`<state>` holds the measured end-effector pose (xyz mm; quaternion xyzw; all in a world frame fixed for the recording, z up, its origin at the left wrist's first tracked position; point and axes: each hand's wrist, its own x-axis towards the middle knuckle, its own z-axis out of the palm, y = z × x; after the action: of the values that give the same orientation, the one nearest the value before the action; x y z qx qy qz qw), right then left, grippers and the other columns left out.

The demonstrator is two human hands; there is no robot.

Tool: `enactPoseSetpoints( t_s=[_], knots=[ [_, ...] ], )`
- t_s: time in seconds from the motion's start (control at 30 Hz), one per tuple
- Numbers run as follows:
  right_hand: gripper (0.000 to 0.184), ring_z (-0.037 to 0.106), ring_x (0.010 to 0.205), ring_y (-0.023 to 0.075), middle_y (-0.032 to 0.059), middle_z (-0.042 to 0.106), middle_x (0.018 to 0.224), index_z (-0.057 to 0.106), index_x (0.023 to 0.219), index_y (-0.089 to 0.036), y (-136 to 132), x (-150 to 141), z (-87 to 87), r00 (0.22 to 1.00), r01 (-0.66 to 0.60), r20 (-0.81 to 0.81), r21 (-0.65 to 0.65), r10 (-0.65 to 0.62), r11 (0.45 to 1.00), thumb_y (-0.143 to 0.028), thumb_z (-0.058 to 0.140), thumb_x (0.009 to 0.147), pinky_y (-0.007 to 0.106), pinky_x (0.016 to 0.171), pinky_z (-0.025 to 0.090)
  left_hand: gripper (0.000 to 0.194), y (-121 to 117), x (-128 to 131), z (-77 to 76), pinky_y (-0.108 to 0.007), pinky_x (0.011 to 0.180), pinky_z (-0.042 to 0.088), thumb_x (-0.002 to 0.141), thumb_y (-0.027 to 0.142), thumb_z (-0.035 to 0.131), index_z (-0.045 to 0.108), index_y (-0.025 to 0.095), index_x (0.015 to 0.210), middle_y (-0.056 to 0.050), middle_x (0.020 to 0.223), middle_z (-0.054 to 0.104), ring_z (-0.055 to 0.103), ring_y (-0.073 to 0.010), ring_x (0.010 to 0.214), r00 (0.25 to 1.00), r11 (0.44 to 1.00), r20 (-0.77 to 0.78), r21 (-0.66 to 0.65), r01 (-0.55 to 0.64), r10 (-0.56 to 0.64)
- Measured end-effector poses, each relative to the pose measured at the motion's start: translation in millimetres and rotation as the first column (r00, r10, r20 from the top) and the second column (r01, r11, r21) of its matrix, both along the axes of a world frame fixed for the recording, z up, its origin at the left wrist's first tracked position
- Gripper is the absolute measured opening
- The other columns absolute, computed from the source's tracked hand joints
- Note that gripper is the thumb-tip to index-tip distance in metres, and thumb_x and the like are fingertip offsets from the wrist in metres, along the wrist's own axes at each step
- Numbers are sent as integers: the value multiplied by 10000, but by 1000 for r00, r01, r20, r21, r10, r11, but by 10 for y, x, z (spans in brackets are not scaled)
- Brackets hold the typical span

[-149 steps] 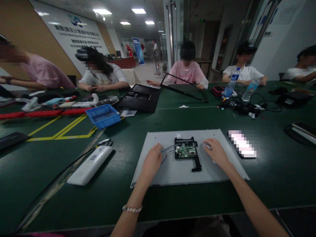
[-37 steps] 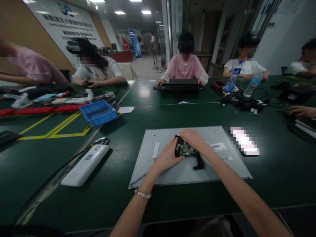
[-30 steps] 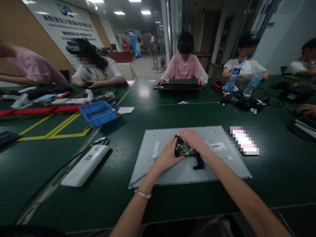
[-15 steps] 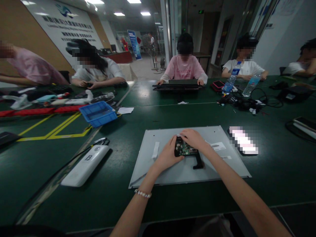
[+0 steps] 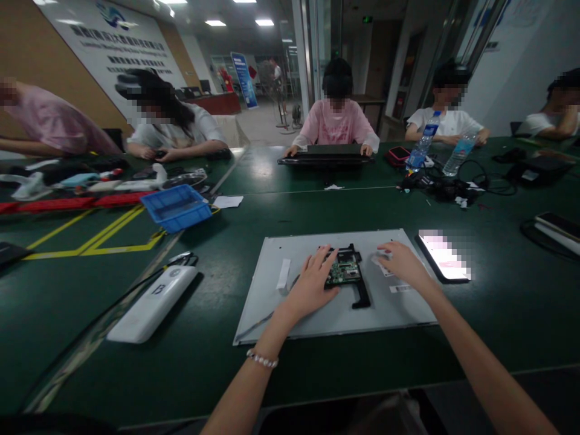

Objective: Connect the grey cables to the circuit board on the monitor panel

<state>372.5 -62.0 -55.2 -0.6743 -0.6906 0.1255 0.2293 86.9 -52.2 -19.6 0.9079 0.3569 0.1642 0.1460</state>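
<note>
A green circuit board [image 5: 347,272] in a black plastic bracket [image 5: 361,293] lies on the back of a grey flat panel [image 5: 272,314]. My left hand [image 5: 312,281] rests over the left side of the board, its fingers stretched out and the thumb near the lower edge. It covers part of the bracket. To the right, apart from the board, my right hand [image 5: 401,263] hovers over the panel near a white label [image 5: 401,289]. Its fingers are loosely bent and apart, with nothing visible in them.
A lit phone [image 5: 444,257] lies right of the panel. On the left are a white power bank [image 5: 154,305] with a cable and a blue basket [image 5: 176,208]. Co-workers sit across the green table, one holding a dark panel [image 5: 325,159]. Bottles [image 5: 423,142] and cables stand at the far right.
My right hand has let go of the board's upper edge and moved right. More of the board and bracket shows. My left hand stays at the board, its fingers more spread.
</note>
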Motion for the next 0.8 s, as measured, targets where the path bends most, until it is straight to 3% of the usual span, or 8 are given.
enactPoseSetpoints(
  t_s=[0.17,0.33,0.53,0.7,0.8],
  knots=[
    [284,615,854,192,97,623,1008,664,1018,-175,-109,78,-149,993,25,-113,18,-22,1000,-283,583,769,310,763,482,639,-64,103,-14,-471,1140,88,850,265,520,225,277,1416,-42,1500,248,132,-226,1399,992,993,-68,32,111,-109],
    [208,614,844,182,83,613,989,673,950,-185,-141,-38,-145,984,60,-171,29,-54,998,-241,554,790,303,762,482,490,-69,144,-73,-456,1135,113,897,258,436,325,275,1374,-26,1455,349,208,-208,1381,985,989,-89,-3,148,-147],
    [181,608,832,161,63,614,962,641,910,-182,-160,-80,-136,977,27,-213,55,-15,998,-157,532,767,284,772,471,464,-37,139,-81,-430,1126,158,904,210,400,353,284,1360,-10,1437,382,264,-187,1360,986,990,-90,-8,144,-144],
    [149,610,788,171,44,649,865,623,882,-196,-179,-115,-125,970,7,-245,51,6,999,-206,504,793,304,744,476,459,-30,143,-74,-415,1125,170,902,208,401,366,291,1352,-2,1428,396,297,-182,1345,985,989,-86,-8,149,-149],
    [177,622,776,171,49,673,887,638,900,-200,-181,-153,-104,937,18,-348,55,3,998,-227,501,793,303,728,488,460,-24,145,-85,-415,1127,164,902,206,399,365,288,1353,1,1427,398,298,-180,1344,986,990,-87,-1,144,-144]
  ],
)
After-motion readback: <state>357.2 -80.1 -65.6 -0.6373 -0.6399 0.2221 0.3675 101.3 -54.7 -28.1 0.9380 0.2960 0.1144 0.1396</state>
